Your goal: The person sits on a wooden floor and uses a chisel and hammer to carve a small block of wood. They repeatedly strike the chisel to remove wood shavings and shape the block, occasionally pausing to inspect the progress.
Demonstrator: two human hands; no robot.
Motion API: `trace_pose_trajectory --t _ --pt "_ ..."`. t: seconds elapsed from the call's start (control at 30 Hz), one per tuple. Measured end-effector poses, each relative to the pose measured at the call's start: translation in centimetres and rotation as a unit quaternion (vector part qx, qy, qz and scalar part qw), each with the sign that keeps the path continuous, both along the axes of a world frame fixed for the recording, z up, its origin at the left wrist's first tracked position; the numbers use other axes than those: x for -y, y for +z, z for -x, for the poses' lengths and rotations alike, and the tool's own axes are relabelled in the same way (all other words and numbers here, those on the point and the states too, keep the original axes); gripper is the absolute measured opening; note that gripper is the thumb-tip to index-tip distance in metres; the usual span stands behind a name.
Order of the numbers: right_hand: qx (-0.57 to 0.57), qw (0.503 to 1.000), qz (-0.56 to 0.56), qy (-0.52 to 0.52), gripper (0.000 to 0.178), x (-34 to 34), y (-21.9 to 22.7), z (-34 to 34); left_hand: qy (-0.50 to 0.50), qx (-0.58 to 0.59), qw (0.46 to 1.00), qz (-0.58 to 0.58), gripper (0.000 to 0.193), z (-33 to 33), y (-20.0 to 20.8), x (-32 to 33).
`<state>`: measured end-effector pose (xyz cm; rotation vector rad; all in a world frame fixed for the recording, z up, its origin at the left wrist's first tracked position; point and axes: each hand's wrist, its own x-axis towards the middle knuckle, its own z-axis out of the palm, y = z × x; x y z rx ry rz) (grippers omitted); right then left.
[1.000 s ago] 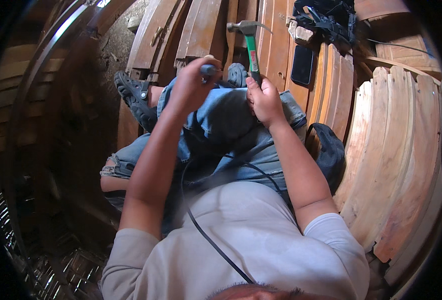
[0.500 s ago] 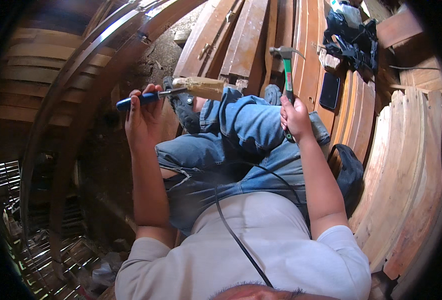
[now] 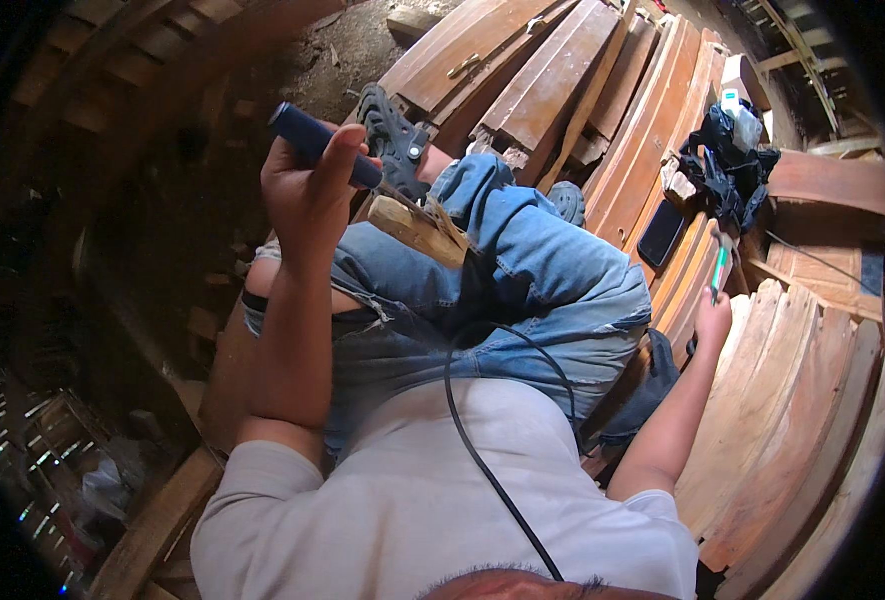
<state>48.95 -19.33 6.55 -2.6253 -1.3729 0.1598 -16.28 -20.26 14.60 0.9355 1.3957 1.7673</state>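
My left hand (image 3: 308,205) is closed around the blue handle of a chisel (image 3: 325,145). Its metal blade slants down to the right and meets the upper side of a short wood block (image 3: 413,232). A raised sliver stands up beside the blade tip. The block rests at my crossed legs in blue jeans (image 3: 523,240); its right end is in shadow. Out to the right, well apart from the block, my right hand (image 3: 713,322) grips a claw hammer (image 3: 720,268) by its green and black handle, head upward.
Long brown boards (image 3: 553,75) lie ahead of my legs. A phone (image 3: 663,235) and a black plastic bag (image 3: 725,165) rest on boards at the right. Pale planks (image 3: 743,410) are stacked nearer on that side. A black cable (image 3: 473,440) runs over my shirt.
The hammer has swung out to the right with my right hand. My left hand has tilted the chisel downward onto the block, which now sits nearer my lap. The whole view has shifted.
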Motion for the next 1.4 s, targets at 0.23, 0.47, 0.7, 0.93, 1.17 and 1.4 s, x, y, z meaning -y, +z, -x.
trace_pose_trajectory --t 0.23,0.47,0.7,0.93,1.17,1.4 --pt "0.025 0.996 0.077 -0.035 0.047 3.8 -5.9 -8.1 -0.017 0.030 0.999 -0.031 0.036 -0.2 -0.2 0.3" --pt "0.070 0.992 0.105 -0.031 0.048 5.0 -6.1 -4.7 -0.056 0.034 0.992 -0.108 0.030 -1.3 -0.4 0.7" --pt "0.122 0.991 0.004 0.048 0.041 2.0 -0.8 1.8 -0.094 -0.125 0.980 -0.125 0.034 -2.4 -1.4 1.6" --pt "-0.408 0.839 -0.088 0.351 0.029 1.6 7.0 27.8 -0.152 -0.292 0.921 -0.210 0.039 -4.9 -0.4 2.3" --pt "-0.836 0.456 0.278 0.126 0.052 3.7 6.0 36.3 -0.174 -0.502 0.778 -0.336 0.028 -7.6 1.4 3.5" --pt "-0.841 0.502 0.182 0.086 0.042 3.0 8.7 35.7 -0.234 -0.519 0.767 -0.297 0.035 -8.8 1.3 4.1"
